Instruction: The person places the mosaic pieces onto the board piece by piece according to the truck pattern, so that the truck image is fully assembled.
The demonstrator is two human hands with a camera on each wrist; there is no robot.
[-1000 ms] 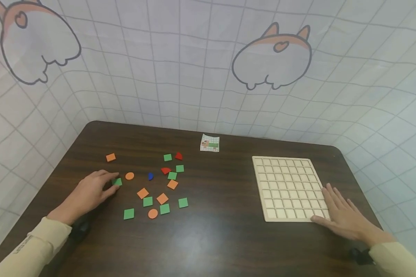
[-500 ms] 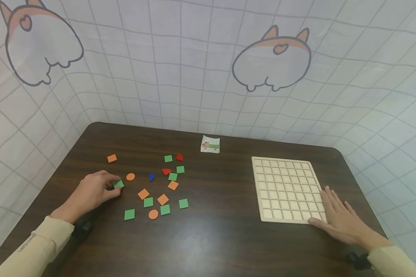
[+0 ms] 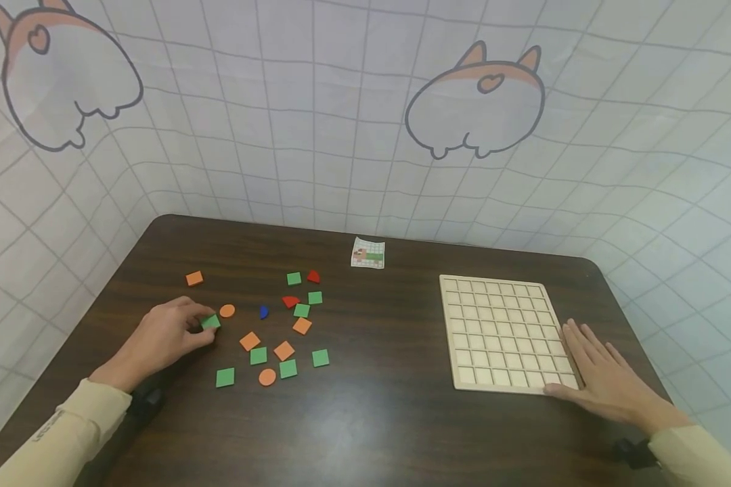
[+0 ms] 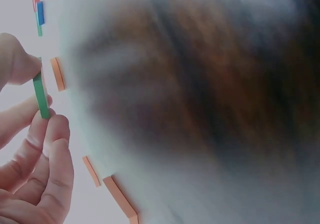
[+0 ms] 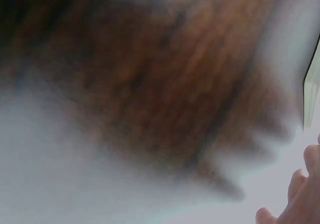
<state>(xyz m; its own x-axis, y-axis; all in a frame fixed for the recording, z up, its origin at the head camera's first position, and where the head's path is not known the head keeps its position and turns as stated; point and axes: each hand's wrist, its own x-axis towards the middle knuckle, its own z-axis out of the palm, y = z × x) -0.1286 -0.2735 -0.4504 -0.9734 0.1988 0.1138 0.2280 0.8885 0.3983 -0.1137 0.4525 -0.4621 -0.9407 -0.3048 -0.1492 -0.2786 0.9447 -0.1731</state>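
Note:
My left hand (image 3: 170,335) pinches a green square tile (image 3: 210,322) between thumb and fingers, at the left of the table. In the left wrist view the tile (image 4: 41,95) is seen edge-on between thumb and fingertips. An orange round tile (image 3: 227,310) lies just right of that hand. On the right side, a pale wooden grid board (image 3: 449,331) lies flat, its square cells bare. My right hand (image 3: 606,382) lies along its right edge with straight fingers, the thumb at the near right corner. In the right wrist view only some fingers (image 5: 305,194) and the board's edge (image 5: 311,99) show.
Several green and orange squares, such as a green tile (image 3: 225,377) and an orange tile (image 3: 194,278), lie scattered left of centre. Among them are red wedges (image 3: 290,302) and a blue half-round (image 3: 264,312). A small picture card (image 3: 368,253) lies near the back edge.
My left hand has tightened its pinch on the green tile and shifted slightly right with it. The board's near end has swung a little to the left beside my right hand.

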